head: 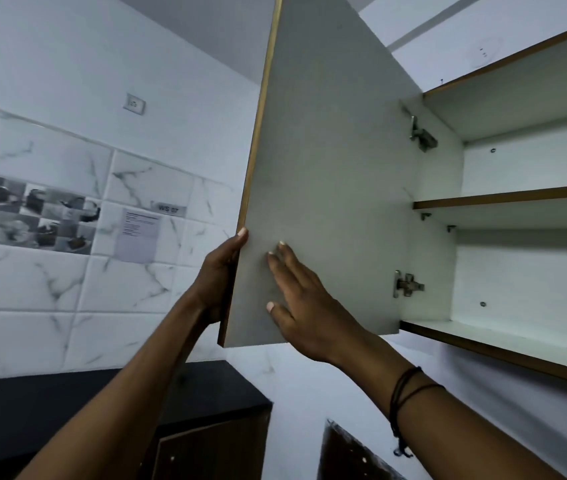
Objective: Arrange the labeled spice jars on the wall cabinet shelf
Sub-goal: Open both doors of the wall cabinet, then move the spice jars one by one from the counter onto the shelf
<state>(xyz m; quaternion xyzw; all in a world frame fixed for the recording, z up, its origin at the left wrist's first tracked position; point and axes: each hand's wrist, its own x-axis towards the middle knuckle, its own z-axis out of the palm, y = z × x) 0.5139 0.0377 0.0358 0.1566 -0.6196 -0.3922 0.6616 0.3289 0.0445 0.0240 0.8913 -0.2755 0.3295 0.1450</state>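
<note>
No spice jars are in view; the wall cabinet shelf [503, 197] runs level, long axis left to right, bare where it shows. The cabinet door [327, 188] stands open, upright, its free edge facing us. The left hand [218, 271] clamps that edge, the right hand [304, 303] lies flat-fingered on its inner face; better to swing it fully clear first.

Kitchen — marble-look wall tiles [50, 282], black countertop [67, 403], wall cabinet [517, 216] w/ shelves.
</note>
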